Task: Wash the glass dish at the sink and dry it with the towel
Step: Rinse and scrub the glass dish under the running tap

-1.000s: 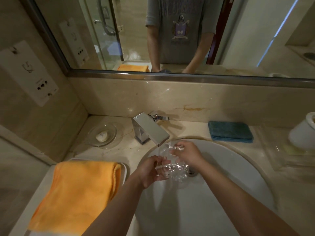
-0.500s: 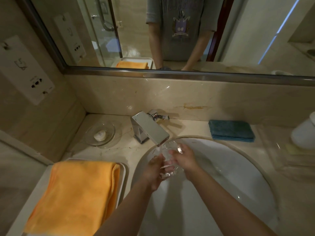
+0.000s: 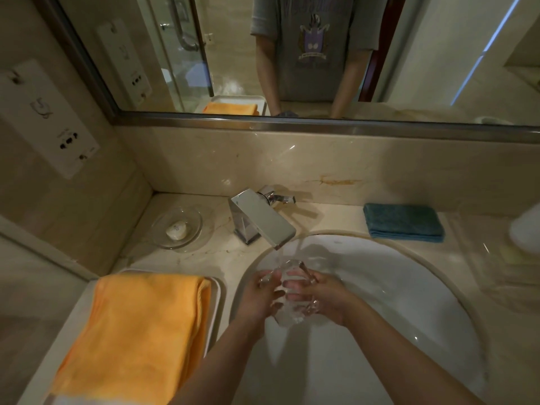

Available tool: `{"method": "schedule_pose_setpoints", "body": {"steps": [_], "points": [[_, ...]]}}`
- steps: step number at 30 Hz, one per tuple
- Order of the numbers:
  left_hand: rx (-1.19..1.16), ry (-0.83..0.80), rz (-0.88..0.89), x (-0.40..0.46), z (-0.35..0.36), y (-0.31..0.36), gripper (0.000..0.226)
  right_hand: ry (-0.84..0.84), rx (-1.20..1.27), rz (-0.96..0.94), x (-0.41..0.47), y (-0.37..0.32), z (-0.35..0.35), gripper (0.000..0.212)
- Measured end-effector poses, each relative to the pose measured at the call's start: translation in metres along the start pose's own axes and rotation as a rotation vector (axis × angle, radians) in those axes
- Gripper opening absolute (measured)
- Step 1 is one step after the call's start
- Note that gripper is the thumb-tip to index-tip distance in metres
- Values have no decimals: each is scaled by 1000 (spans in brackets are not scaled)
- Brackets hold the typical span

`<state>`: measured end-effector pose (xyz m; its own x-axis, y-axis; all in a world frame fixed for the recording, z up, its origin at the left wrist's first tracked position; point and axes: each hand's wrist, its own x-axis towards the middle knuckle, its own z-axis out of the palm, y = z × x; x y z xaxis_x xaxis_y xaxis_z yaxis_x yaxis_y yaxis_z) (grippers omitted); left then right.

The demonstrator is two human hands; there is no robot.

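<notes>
While water ran from the faucet (image 3: 263,219), I saw the glass dish (image 3: 289,299) just below its spout | left hand (image 3: 258,296), right hand (image 3: 324,299) curled round it from either side | towel (image 3: 137,331) lay left of faucet, left hand nearer.

Dim beige marble walls (image 3: 292,162), wide mirror (image 3: 321,54), perhaps glass shower door.

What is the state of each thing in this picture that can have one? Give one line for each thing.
Faucet: running, water falling into the sink.
Glass dish: held under the stream, wet.
Left hand: grips the glass dish.
Right hand: grips the glass dish.
Orange towel: folded on a white tray, untouched.
Blue cloth: folded, on the counter.
Soap dish: holds a soap bar.
</notes>
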<state>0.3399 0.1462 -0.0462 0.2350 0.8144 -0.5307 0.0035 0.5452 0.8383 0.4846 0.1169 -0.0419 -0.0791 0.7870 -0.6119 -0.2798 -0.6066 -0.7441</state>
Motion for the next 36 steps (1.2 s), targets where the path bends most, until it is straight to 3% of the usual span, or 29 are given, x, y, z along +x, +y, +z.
{"method": "schedule_pose_setpoints", "body": {"steps": [5, 10, 17, 24, 28, 30, 36], "points": [[151, 14, 63, 7, 2, 16, 11, 19, 88, -7, 4, 2, -1, 22], [288, -34, 34, 19, 3, 22, 18, 20, -37, -9, -1, -8, -5, 25], [463, -62, 129, 23, 3, 26, 30, -6, -196, -22, 2, -17, -8, 28], [296, -280, 21, 11, 1, 22, 40, 71, -467, -75, 15, -29, -2, 7], [79, -274, -100, 13, 2, 2, 52, 287, -609, -114, 25, -26, 4, 19], [3, -233, -107, 12, 6, -3, 55, 465, -654, -177, 24, -20, 10, 39], [-177, -86, -74, 10, 12, -3, 37, 645, -211, -168, 23, 2, 18, 38]]}}
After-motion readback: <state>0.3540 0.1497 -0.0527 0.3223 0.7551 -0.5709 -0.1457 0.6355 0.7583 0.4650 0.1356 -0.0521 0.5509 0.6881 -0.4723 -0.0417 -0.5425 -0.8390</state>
